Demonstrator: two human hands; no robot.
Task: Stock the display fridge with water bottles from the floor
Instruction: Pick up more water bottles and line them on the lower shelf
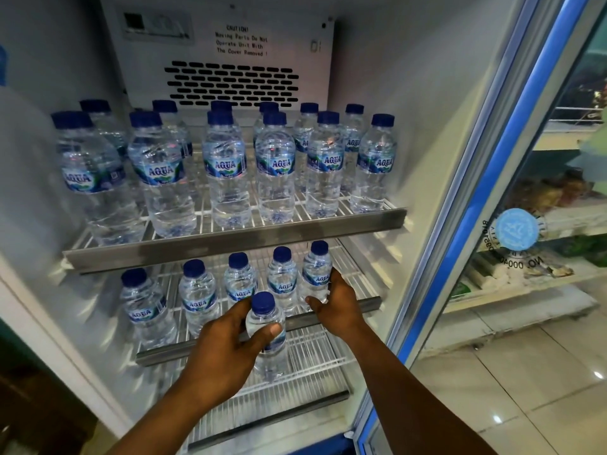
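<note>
1. Fridge point(410, 93): the door point(492, 192) stands open at the right. Three wire shelves are in view.
2. Top shelf point(230, 239): large bottles point(226, 165) with blue caps stand upright in two rows, front and back. Labels face forward.
3. Middle shelf point(164, 354): five small bottles stand upright in one row near the front rim. The four left ones point(197, 297) are untouched.
4. Right hand point(338, 307): it grips the end bottle point(315, 274), the rightmost of the row. The thumb curls across the bottle's lower front and the fingers wrap its right side. The bottle is upright on the middle shelf, just beside its neighbour.
5. Left hand point(226, 343): it grips a sixth small bottle point(271, 359) around the body, thumb on the front and fingers behind. The cap stands clear above the hand.
6. Position of the sixth bottle: upright, in front of the middle shelf's rim, below the gap between the third and fourth bottles of the row. Its base shows against the bottom shelf point(312, 356); contact with the wires cannot be told.
7. Back wall: a slotted vent point(230, 83) sits under a caution notice point(241, 41).
8. Door glass: a round blue sticker point(516, 229) is fixed to it. Pale floor tiles point(525, 389) lie beyond the door.
</note>
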